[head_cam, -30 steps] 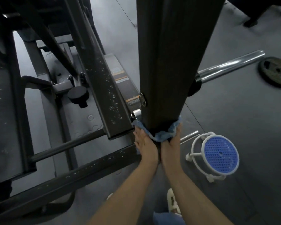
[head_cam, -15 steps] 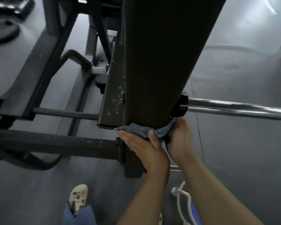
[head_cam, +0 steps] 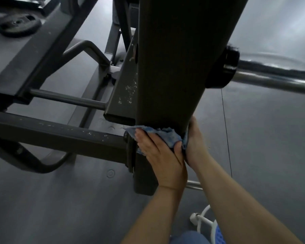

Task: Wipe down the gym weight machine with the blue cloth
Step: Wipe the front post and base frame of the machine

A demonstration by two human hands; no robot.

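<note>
Far left on the grey gym floor lies a round black weight plate [head_cam: 18, 25], well apart from the work. Nearer, a dark square-section steel crossbeam [head_cam: 60, 136] speckled with pale flecks runs right to meet the broad dark upright post of the weight machine [head_cam: 169, 67] at the middle of the scene. Low on that post sits the crumpled blue cloth [head_cam: 158, 133], wrapped across its near face and round its right edge. The left hand [head_cam: 158, 155] presses on the cloth with fingers spread nearly flat and the thumb hooked over the bunched fabric. Just beside it, the right hand [head_cam: 195, 141] cups the post's right edge over the cloth – whether its far-side fingers pinch the fabric I cannot tell. Further right a blurred chrome bar [head_cam: 278, 80] juts from a black collar, and a white-framed blue object [head_cam: 213, 228] stands near the right forearm.

The risks, as I judge them: the loose bunch could slip from under the flat left palm if pressure eases, and a wide upward stroke could knock knuckles on the collar – or leave the flecked crossbeam unwiped.
</note>
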